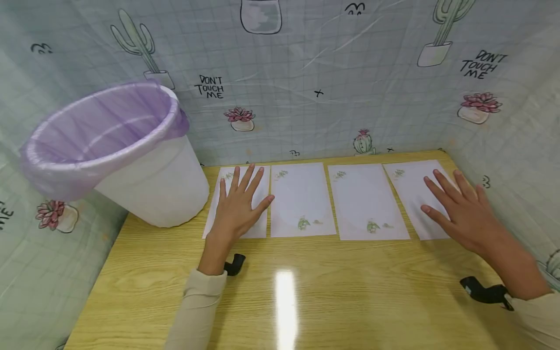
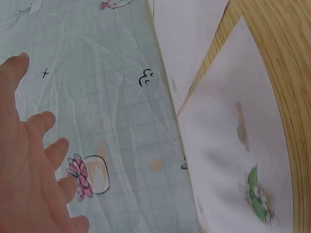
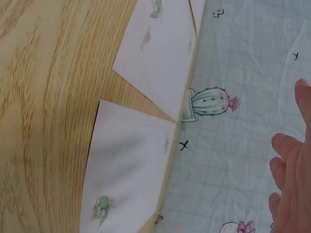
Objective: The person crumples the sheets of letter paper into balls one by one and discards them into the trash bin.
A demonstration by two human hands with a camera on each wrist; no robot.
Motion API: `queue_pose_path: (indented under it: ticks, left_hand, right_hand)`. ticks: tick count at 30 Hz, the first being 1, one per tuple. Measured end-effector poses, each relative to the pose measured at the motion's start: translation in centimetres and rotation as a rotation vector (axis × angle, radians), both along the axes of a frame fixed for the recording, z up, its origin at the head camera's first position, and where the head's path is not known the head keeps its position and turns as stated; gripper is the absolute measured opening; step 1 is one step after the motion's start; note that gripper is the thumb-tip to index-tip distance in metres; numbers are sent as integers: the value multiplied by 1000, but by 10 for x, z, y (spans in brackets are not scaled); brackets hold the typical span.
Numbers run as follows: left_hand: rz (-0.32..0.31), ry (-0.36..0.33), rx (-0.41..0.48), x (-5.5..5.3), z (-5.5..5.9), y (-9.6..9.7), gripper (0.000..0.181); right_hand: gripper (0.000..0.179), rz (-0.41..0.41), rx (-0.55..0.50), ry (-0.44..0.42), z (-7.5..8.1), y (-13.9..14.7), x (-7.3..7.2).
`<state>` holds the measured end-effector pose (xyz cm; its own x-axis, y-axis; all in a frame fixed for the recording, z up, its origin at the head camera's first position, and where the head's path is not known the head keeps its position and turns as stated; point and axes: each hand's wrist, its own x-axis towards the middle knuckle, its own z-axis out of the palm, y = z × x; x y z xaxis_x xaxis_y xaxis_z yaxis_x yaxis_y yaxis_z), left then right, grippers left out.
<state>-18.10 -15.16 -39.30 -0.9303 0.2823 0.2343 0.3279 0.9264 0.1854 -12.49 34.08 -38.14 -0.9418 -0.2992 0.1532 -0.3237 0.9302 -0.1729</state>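
Observation:
Several white paper sheets with small green plant prints lie in a row along the back of the wooden table. My left hand (image 1: pixel 238 206), fingers spread, is over the leftmost sheet (image 1: pixel 260 226) and partly covers it. Over the rightmost sheet (image 1: pixel 411 194) is my right hand (image 1: pixel 465 214), also spread, hiding that sheet's right part. Between the hands lie two more sheets, a left one (image 1: pixel 302 199) and a right one (image 1: pixel 367 199). Both wrist views show finger shadows on the nearest sheet (image 2: pixel 228 160), (image 3: pixel 126 170), with the hands holding nothing.
A white bin (image 1: pixel 162 184) with a purple liner (image 1: pixel 105 121) stands at the table's back left. Grid-patterned cloth (image 1: pixel 280 97) with cactus drawings hangs behind and at both sides. Wooden tabletop (image 1: pixel 350 291) extends in front of the sheets. Black straps (image 1: pixel 483 291) show at the wrists.

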Motion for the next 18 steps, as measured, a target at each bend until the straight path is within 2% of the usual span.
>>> queue_pose_path:
  ticks: [10,18]
  left_hand:
    - [-39,-34,85,-2,-4,17,75]
    - [-78,-52,113,-6,-5,31,74]
  right_hand:
    - [69,-13,-5,9,3,7,3]
    - [69,-28,22,-7,10,12,5]
